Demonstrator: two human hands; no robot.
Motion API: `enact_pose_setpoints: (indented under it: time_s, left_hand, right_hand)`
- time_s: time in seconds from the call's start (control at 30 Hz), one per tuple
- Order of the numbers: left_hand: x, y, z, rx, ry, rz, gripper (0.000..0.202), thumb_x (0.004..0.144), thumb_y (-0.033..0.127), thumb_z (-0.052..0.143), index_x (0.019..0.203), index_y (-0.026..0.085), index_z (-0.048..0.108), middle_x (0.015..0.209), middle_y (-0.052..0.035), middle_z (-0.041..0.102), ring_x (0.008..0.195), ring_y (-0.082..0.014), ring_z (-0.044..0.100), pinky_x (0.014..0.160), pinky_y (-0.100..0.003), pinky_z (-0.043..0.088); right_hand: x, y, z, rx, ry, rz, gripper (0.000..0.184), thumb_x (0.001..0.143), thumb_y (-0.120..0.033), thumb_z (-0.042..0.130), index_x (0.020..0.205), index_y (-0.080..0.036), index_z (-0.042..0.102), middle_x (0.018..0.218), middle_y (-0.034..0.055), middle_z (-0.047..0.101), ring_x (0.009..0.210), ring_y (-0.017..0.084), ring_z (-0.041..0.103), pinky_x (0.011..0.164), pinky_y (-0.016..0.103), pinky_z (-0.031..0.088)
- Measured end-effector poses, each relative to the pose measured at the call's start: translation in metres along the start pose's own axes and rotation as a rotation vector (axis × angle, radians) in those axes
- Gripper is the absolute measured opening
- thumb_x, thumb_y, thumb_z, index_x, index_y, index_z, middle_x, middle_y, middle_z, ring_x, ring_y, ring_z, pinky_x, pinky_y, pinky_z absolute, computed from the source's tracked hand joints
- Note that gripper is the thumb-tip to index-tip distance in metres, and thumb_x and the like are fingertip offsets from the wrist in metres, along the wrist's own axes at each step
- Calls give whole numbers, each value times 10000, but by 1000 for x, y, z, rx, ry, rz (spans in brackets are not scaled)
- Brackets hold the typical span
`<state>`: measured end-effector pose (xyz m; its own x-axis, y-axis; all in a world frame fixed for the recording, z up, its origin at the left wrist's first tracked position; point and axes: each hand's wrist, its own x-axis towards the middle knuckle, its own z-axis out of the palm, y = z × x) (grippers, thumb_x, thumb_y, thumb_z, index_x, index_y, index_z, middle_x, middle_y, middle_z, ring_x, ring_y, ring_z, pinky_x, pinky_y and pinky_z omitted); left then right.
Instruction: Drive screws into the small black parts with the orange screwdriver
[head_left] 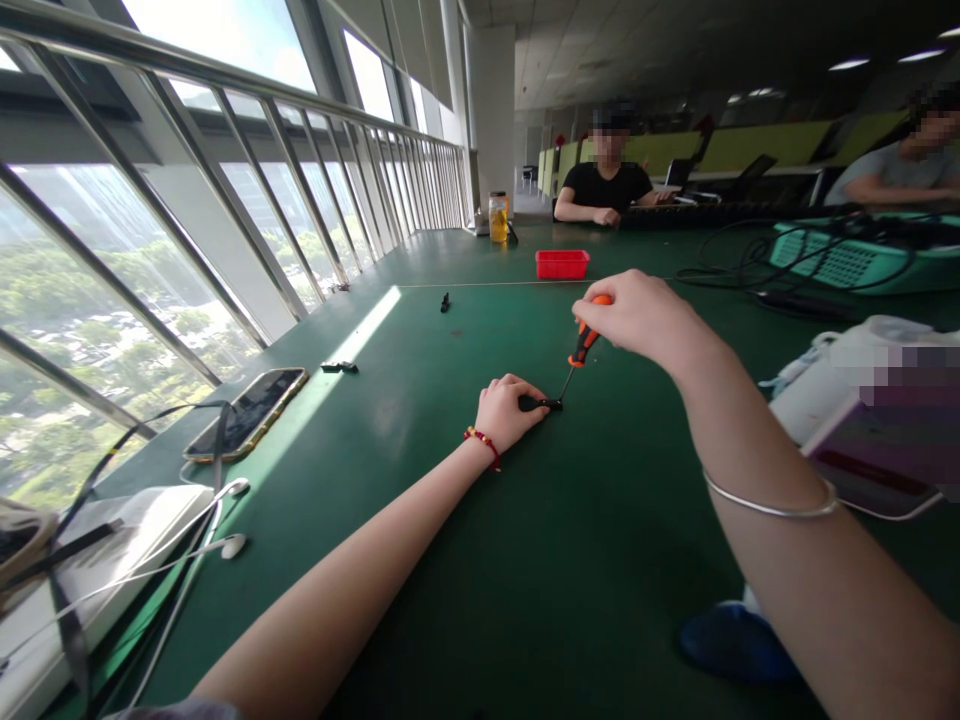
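Note:
My left hand (510,412) is closed on a small black part (553,404), pinning it flat on the green tabletop. Its exact kind is too small to make out. My right hand (637,315) grips the top of a screwdriver (583,346) with an orange and black handle. The screwdriver leans slightly, and its thin metal tip meets the right end of the black part. Two similar small black pieces lie apart on the table: one piece (340,367) near the phone, another piece (445,302) farther back.
A phone (247,412), white earphones (234,546) and a white box lie at the left by the railing. Farther back stand a red tray (562,265) and a jar (498,218). A teal basket (847,262) with black cables is at right. Two people sit beyond.

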<state>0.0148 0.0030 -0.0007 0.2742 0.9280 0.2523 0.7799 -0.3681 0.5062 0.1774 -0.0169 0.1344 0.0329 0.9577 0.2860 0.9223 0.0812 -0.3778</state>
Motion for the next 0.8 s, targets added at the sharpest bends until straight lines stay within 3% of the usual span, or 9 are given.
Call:
enact_pose_setpoints:
  time_s: [0.1,0.27,0.43,0.6,0.8]
  left_hand:
    - [0,0,0,3,-7,1,171,735,327,639,870,244,703,1005,-15,623,979,-231,542,886,-389,414]
    - [0,1,-1,4,-6,-2,168,734,318,640,873,245,702,1004,-12,624,987,-230,540,890,-383,411]
    - [0,1,-1,4,-9,-1,167,740,327,635,868,245,703,1012,-17,624,983,-233,541,879,-390,409]
    - [0,0,0,-5,-1,3,168,735,322,641,870,244,702,1008,-15,621,977,-227,541,888,-386,404]
    - [1,0,0,2,-6,-1,171,738,327,636,873,245,702,1011,-18,622,983,-232,537,881,-385,406]
  right_hand:
    - [0,0,0,-1,-5,-18,226,717,-435,514,747,-228,599,702,31,586,607,170,507,530,283,341]
    - [0,0,-1,9,-35,14,368,787,-509,402,685,-218,603,595,29,539,565,168,489,529,292,332]
    - [0,0,-1,4,-26,-32,210,710,-421,529,729,-224,599,653,17,559,563,150,482,522,273,331]
    - [-1,-1,-1,-5,-6,4,375,781,-526,433,632,-204,556,530,20,479,527,156,460,515,283,320]
    - [-2,-2,-2,-2,0,-4,212,729,-415,519,708,-216,587,613,25,538,564,160,480,523,280,327]
